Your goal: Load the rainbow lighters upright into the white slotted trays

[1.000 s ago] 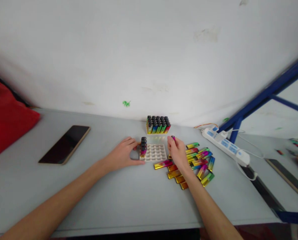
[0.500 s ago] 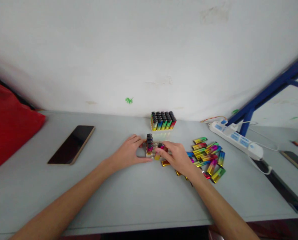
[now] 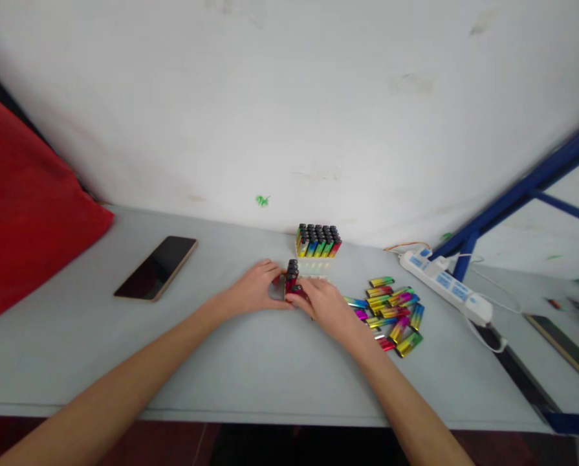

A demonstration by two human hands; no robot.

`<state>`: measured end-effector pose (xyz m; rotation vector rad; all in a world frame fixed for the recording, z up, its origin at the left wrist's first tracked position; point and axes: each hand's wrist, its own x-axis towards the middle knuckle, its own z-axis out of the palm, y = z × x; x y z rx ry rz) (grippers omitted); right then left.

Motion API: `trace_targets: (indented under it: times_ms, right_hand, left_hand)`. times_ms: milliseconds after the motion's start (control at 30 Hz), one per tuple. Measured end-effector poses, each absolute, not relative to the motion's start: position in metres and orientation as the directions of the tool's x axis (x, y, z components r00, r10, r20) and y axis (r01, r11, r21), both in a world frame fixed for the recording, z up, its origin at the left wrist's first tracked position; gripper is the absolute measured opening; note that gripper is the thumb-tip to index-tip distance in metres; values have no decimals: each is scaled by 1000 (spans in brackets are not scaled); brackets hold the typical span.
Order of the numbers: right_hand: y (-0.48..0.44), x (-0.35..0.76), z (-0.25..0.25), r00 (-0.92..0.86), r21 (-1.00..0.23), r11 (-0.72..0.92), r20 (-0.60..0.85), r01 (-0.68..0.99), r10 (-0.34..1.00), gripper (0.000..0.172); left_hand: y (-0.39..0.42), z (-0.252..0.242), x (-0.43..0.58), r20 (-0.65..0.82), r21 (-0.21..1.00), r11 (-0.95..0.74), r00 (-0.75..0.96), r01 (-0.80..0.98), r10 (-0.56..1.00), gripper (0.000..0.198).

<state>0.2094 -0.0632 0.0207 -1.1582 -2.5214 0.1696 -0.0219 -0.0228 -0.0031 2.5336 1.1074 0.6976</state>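
A small pale tray [image 3: 322, 277] sits in front of me, partly covered by my hands. A row of upright lighters [image 3: 292, 273] with black tops stands at its left end. My left hand [image 3: 253, 289] is around that end, thumb at the front and fingers behind, steadying the tray. Between the thumb and fingers of my right hand [image 3: 327, 307] is a lighter [image 3: 297, 289], held upright against the front of the row; its lower part is hidden. Right of this hand lies a loose pile of shiny multicoloured lighters [image 3: 391, 314].
Behind the tray, a full block of upright lighters [image 3: 318, 243] stands near the wall. A phone [image 3: 156, 268] and a red bag [image 3: 32, 213] are at left. To the right are a white power strip [image 3: 447, 285] with cables and a blue metal frame [image 3: 517, 188].
My right hand has moved left with the lighter, bringing it to the row at the tray's left end. My left hand stays at the tray. The camera view has shifted slightly.
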Motion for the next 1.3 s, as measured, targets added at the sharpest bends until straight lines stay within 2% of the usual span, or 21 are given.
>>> trace_targets:
  times_ms: [67,133,233,367,433,500,567,633,800,900,1033,1133,1300]
  right_hand:
    - [-62,206,21,-584,-197,638,270,745,765,33]
    - [-60,209,20,-584,-205,645,290,736,758,37]
    - [-53,228,18,-548,-289,645,351,707,759,43]
    - [-40,268,25,-413,-429,574,415,697,811,44]
    - [-38,285,34,-426,-541,545,340,641,838,39]
    - [-39,296,44,-514,-646,512,209,567,832,34]
    - [-42,300,52,-597,-694,493,112,525,794,29]
    - [-46,299,55,-635,-667,517,83,537,768,23]
    - [-49,285,45,-669,-415,619,34,666,743,16]
    - [-48,277,40,-704,-328,672,29,664,710,15]
    - [-46,274,41,-731,-400,702,104,590,674,8]
    - [-44,277,44,-684,-463,688,210,559,698,15]
    - [-41,284,44,-640,-458,646,195,610,743,18]
  left_hand:
    - [-22,-3,-21,317,447,-659,582,605,749,48]
    - [-21,-3,-20,326,450,-656,572,606,752,46]
    - [-22,-3,-17,344,434,-650,553,623,759,50]
    - [-23,-4,-15,336,391,-649,555,653,761,50]
    - [-22,-4,-16,320,377,-647,562,663,763,50]
    - [-21,-4,-17,310,378,-639,559,670,769,51]
    - [-20,-4,-17,310,388,-630,549,673,777,51]
    - [-20,-3,-17,315,396,-621,535,677,784,51]
    - [-23,-2,-18,327,393,-604,509,693,796,48]
    - [-23,-2,-18,326,385,-595,499,705,803,49]
    - [-24,-1,-18,322,369,-593,500,716,804,49]
    - [-24,1,-18,322,351,-596,505,722,801,48]
    - [-25,0,-19,311,349,-596,510,724,802,49]
